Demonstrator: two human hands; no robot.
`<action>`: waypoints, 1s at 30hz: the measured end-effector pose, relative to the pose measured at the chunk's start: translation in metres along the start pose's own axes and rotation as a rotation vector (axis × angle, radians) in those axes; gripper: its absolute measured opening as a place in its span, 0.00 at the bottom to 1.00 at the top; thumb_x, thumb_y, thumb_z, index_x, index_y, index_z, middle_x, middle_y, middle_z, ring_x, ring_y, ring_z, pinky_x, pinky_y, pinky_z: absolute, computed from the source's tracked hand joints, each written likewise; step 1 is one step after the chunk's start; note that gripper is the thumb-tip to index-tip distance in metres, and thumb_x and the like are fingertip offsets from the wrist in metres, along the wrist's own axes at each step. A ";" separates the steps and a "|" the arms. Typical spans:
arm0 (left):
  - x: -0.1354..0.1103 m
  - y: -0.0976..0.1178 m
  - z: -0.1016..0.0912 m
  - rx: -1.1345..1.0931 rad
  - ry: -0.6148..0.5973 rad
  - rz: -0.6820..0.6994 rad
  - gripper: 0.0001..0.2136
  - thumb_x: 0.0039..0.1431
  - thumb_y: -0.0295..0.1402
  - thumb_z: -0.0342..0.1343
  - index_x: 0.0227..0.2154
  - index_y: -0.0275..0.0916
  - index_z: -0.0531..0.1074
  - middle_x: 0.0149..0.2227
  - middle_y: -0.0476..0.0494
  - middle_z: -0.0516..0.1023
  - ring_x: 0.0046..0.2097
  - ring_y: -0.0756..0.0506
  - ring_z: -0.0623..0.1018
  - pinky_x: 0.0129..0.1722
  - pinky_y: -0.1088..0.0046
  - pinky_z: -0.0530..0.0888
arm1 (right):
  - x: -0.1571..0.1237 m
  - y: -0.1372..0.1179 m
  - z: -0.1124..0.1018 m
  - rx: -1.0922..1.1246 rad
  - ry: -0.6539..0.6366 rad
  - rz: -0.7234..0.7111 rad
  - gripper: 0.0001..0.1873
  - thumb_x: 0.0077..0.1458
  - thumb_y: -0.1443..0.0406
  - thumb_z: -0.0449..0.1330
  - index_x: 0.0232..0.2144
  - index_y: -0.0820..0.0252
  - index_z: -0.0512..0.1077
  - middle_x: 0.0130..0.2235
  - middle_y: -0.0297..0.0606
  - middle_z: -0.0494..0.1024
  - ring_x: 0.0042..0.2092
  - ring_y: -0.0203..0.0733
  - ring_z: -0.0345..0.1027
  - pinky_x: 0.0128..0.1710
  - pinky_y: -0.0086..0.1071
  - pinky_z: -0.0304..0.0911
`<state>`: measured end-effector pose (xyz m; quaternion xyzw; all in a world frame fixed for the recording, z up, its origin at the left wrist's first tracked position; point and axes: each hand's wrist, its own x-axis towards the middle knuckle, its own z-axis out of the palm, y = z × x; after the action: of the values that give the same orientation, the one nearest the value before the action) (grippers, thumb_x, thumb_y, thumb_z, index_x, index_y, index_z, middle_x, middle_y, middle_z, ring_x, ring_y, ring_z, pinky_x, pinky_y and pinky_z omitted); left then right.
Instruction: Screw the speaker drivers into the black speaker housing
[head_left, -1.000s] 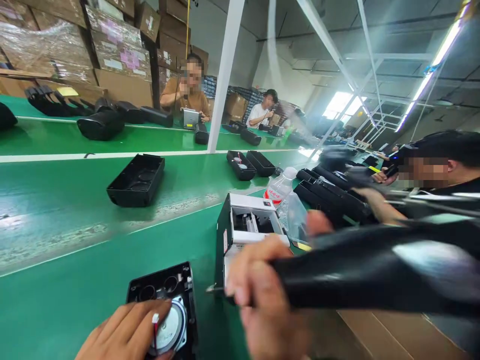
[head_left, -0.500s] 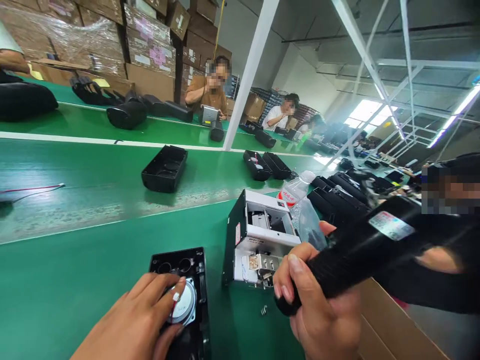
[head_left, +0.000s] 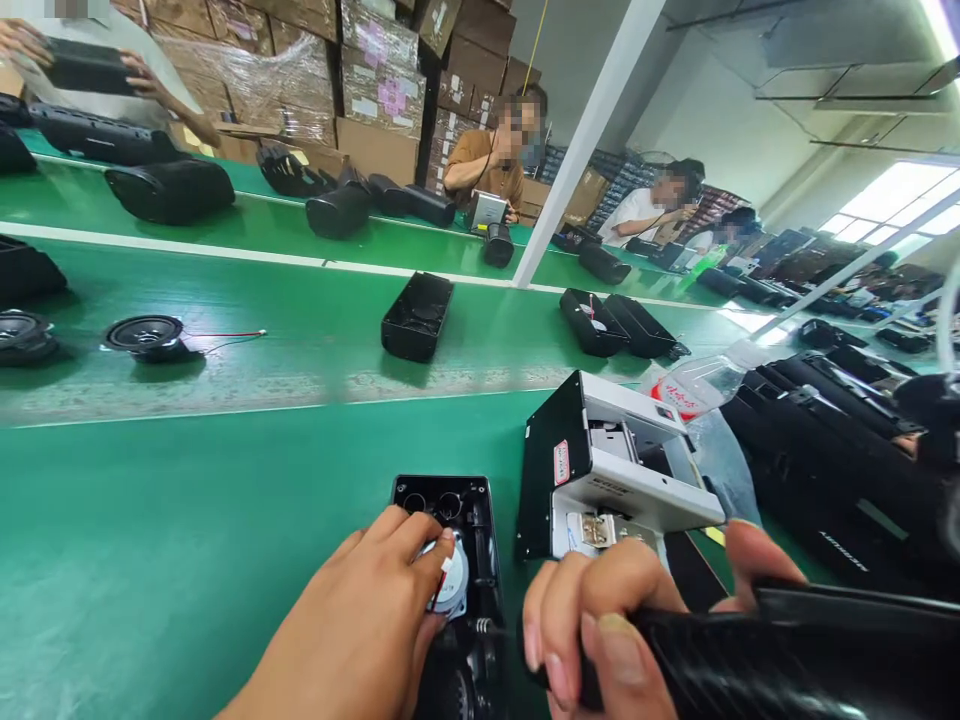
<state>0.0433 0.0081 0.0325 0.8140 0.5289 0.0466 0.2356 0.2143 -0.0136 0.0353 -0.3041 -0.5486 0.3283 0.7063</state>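
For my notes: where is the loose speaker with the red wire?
In the head view, the loose speaker lies far left on the green belt, beside another speaker.

Black plastic shell point(head_left: 450, 510), matt, beside glossy black tool point(head_left: 750, 660). Speaker back point(head_left: 454, 580) shiny metal. Box point(head_left: 615, 470) right of shell: white and black sheet metal. Green belt point(head_left: 187, 520) smooth, slight sheen.

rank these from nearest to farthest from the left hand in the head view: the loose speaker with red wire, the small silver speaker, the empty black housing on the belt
1. small silver speaker: under the left hand, its fingers touching it.
2. empty black housing: on the belt, ahead of the hand and a little right.
3. loose speaker with red wire: on the belt, far ahead to the left.
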 end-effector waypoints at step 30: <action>-0.001 0.006 -0.002 -0.072 -0.072 -0.044 0.16 0.70 0.23 0.55 0.54 0.44 0.81 0.57 0.43 0.80 0.60 0.35 0.77 0.61 0.46 0.78 | -0.016 0.037 -0.001 0.004 -0.024 0.117 0.25 0.70 0.65 0.65 0.62 0.41 0.60 0.30 0.25 0.67 0.22 0.38 0.59 0.22 0.34 0.63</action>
<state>0.0476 0.0062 0.0369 0.7943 0.5359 0.0312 0.2844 0.2077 -0.0043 -0.0040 -0.3302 -0.5375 0.3739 0.6800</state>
